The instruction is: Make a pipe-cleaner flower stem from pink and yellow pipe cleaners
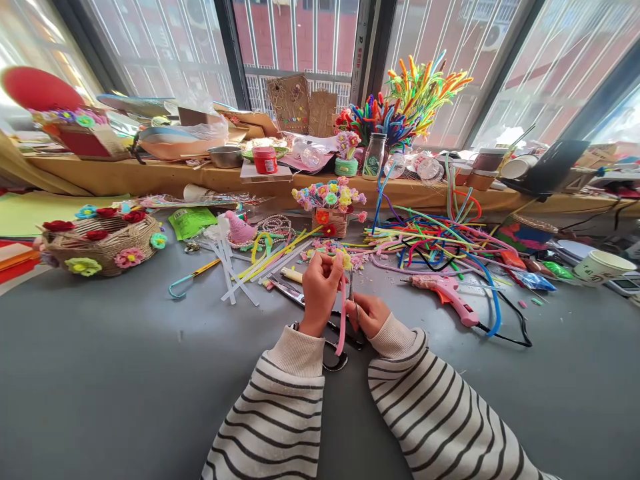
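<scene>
My left hand (320, 288) is closed in a pinch on the top of a pink pipe cleaner (342, 328), which hangs down between my wrists. A small yellow flower (346, 259) sits at my left fingertips. My right hand (369, 312) is closed around a thin metal tool, probably scissors (351, 287), held upright beside the pink pipe cleaner. Black scissor handles (334, 360) lie on the grey table (125, 387) under my wrists. Both arms wear striped sleeves.
A pink glue gun (445, 293) with a black cord lies right of my hands. Loose coloured pipe cleaners (430, 240) spread behind it. A woven basket with flowers (100, 243) stands at the left, a small flower basket (331, 207) ahead. A paper cup (600, 267) is far right.
</scene>
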`<action>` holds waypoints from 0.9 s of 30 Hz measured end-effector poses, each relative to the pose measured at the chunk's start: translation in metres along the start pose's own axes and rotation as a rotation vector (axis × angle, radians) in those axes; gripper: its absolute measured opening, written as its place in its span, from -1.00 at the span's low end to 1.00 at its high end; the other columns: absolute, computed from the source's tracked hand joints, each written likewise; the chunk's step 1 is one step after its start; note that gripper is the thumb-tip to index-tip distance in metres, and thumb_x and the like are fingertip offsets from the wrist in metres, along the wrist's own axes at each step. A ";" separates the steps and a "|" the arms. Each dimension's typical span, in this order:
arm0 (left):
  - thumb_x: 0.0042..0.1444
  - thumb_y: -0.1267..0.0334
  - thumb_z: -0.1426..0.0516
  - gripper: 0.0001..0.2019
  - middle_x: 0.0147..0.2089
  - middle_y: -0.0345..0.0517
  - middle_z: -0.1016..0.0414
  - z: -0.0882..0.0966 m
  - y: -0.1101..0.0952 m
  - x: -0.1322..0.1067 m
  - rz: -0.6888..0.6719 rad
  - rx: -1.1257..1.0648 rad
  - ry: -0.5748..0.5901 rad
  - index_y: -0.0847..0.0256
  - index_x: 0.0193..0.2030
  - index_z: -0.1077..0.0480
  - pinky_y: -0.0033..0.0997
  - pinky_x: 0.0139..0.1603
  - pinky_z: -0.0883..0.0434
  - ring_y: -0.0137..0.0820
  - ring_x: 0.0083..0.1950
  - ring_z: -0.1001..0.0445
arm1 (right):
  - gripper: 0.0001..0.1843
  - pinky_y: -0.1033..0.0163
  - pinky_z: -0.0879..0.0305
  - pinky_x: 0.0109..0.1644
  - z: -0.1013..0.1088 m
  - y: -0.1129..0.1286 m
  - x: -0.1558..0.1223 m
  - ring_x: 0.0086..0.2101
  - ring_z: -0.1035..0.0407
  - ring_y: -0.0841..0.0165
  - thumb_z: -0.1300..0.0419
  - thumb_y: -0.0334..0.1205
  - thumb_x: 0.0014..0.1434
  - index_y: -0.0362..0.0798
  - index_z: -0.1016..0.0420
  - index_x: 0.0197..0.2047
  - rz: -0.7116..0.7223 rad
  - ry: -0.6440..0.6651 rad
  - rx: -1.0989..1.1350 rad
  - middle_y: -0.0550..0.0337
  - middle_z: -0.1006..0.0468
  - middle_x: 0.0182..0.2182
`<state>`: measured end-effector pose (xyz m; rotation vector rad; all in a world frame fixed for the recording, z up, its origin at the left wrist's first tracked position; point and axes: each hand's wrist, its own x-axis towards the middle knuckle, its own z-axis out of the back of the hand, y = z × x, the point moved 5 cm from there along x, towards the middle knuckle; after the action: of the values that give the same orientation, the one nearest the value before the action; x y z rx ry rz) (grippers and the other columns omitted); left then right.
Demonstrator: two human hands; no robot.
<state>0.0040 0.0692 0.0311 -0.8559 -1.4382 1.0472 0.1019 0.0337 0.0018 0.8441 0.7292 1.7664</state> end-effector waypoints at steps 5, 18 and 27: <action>-0.09 0.09 0.01 -0.77 -0.65 -0.30 -0.24 -0.003 0.005 0.000 -0.012 0.043 0.016 0.22 -0.52 -0.11 -0.61 -0.63 -0.20 -0.57 -0.64 -0.26 | -0.46 0.39 -0.01 -0.59 0.001 0.000 0.000 -0.71 -0.07 0.52 0.26 0.20 -0.04 -0.07 -0.09 -0.72 0.007 -0.057 -0.012 0.28 -0.18 -0.81; -0.10 0.16 -0.02 -0.81 -0.56 -0.25 -0.29 -0.013 -0.001 -0.003 0.024 -0.191 0.131 0.24 -0.46 -0.13 -0.54 -0.55 -0.30 -0.56 -0.59 -0.30 | -0.49 0.40 0.00 -0.61 0.013 -0.006 -0.001 -0.73 -0.06 0.53 0.17 0.16 -0.05 -0.09 -0.20 -0.71 -0.076 -0.286 -0.134 0.27 -0.23 -0.79; -0.16 0.17 -0.07 -0.79 -0.53 -0.21 -0.33 -0.010 0.004 0.003 0.057 -0.274 0.098 0.26 -0.43 -0.17 -0.46 -0.41 -0.34 -0.52 -0.48 -0.35 | -0.53 0.41 0.07 -0.65 0.009 -0.011 0.001 -0.72 0.03 0.55 0.09 0.15 -0.08 -0.07 -0.14 -0.72 -0.103 -0.238 -0.134 0.32 -0.17 -0.80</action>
<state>0.0137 0.0749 0.0284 -1.1350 -1.5024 0.8485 0.1144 0.0390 -0.0015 0.8912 0.4837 1.5720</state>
